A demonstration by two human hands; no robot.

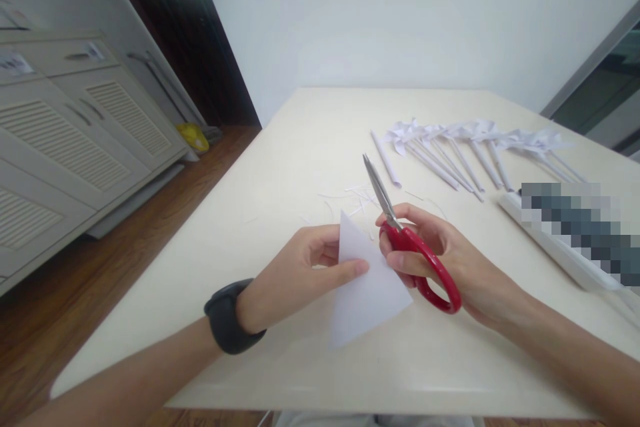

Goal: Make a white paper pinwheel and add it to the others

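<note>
My left hand (320, 263) pinches a sheet of white paper (370, 300) between thumb and fingers, the thumb lying on its near face. The sheet is held tilted over the table and comes to a point at the top. In my right hand (430, 240) is a pair of scissors (425, 260) with red handles. Their metal blades look closed and point up and away, just above and right of the paper. Thin white paper strips (363, 199) lie scattered on the table beyond my hands.
Several white paper pinwheels (465, 133) on rolled sticks lie in a row at the back right of the table (280, 180). Beside them is a single paper roll (385, 159). A white tray-like object (555, 243), partly pixelated, sits at the right. Cabinets (75, 133) stand at the left.
</note>
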